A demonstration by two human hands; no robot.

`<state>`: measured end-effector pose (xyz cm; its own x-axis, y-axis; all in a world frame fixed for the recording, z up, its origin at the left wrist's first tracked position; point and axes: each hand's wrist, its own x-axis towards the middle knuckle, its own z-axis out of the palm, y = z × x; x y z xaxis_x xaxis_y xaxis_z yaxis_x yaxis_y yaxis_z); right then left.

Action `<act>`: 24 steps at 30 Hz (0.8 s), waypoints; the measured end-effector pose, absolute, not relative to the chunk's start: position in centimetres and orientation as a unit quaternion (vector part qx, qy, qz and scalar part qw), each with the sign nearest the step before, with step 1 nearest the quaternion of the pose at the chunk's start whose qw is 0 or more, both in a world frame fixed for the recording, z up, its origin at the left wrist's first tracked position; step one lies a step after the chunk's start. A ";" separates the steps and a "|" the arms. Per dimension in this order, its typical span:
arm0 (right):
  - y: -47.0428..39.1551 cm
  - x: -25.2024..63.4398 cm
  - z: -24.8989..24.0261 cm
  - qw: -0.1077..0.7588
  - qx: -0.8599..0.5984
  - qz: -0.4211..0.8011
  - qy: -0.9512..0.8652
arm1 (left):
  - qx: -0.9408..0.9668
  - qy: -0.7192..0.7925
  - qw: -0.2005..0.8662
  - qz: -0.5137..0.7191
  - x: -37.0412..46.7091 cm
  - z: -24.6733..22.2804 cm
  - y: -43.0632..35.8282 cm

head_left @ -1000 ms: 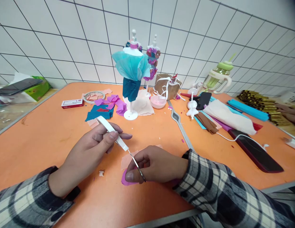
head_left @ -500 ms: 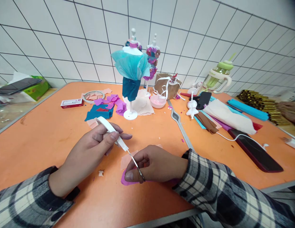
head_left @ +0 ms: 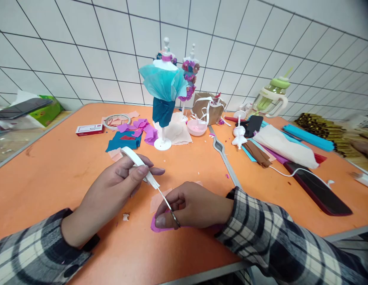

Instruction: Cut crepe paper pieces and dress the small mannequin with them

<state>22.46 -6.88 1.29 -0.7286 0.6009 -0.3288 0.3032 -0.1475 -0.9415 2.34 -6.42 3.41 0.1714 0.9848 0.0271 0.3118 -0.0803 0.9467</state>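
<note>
My left hand (head_left: 124,178) pinches a white tape roll (head_left: 133,156) between thumb and fingers, with its loose end pointing right. My right hand (head_left: 184,208) holds scissors (head_left: 167,205) whose narrow blades reach up to that tape end. Under my right fingers lies a piece of purple paper (head_left: 156,226), and a pale pink piece (head_left: 156,200) lies just behind it. Beyond my hands stands a small dress form (head_left: 164,85) in light blue and dark teal paper. A small white scrap (head_left: 126,216) rests between my forearms.
Behind stand a flowered form (head_left: 190,75), a pink bowl (head_left: 197,127) and a brown bag (head_left: 208,107). Teal paper (head_left: 121,141), another tape roll (head_left: 116,120) and a red-white box (head_left: 89,130) lie left. At right are paper rolls, a phone (head_left: 319,190) and a bottle (head_left: 271,95).
My hands and the tape roll have barely moved. The scissor blades have shifted slightly at the tape end. At the far right, another person's hand has moved and is blurred.
</note>
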 end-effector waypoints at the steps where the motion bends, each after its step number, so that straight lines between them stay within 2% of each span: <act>1: -6.9 22.4 1.3 0.111 -0.352 0.669 -0.645 | 0.627 0.518 0.438 0.382 2.3 3.4 -6.4; 24: -6.6 22.3 1.1 0.123 -0.350 0.687 -0.624 | 0.620 0.543 0.421 0.380 2.4 3.6 -6.3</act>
<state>22.33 -6.63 1.10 -0.7247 0.6059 -0.3282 0.2686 -0.1902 -0.9443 2.39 -6.32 3.64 0.1219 0.9924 0.0149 0.3528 -0.0574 0.9339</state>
